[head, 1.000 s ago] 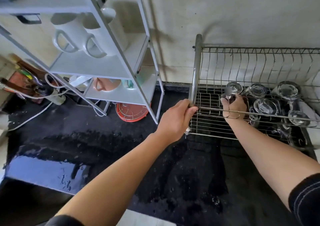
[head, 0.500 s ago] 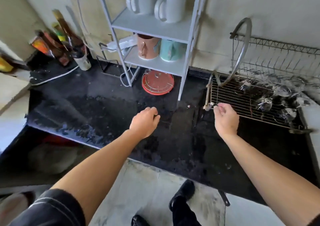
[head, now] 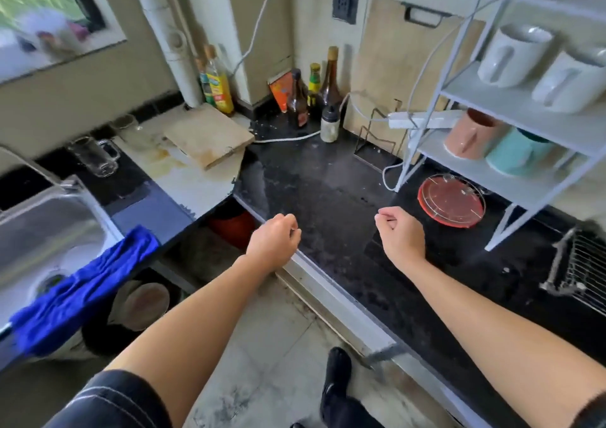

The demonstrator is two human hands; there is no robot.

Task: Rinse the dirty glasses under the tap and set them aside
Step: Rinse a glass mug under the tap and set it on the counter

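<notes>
A clear glass mug (head: 95,156) with a handle stands on the counter behind the steel sink (head: 36,224), near the tap spout (head: 39,171). A second clear glass (head: 129,128) stands just beyond it. My left hand (head: 274,243) hangs over the counter's front edge with loosely curled fingers and holds nothing. My right hand (head: 401,236) hovers over the black counter (head: 328,198), also loosely curled and holding nothing. Only the corner of the wire drying rack (head: 577,270) shows at the right edge; the glasses in it are out of view.
A blue cloth (head: 82,289) drapes over the sink's front. A wooden board (head: 210,137), several bottles (head: 296,99) and a power strip (head: 423,119) sit at the back. A white shelf (head: 511,152) holds mugs, with a red lid (head: 452,199) under it.
My view has swung left from the drying rack to the sink corner. Both hands left the rack, the right one releasing a glass there, and now hang free above the counter.
</notes>
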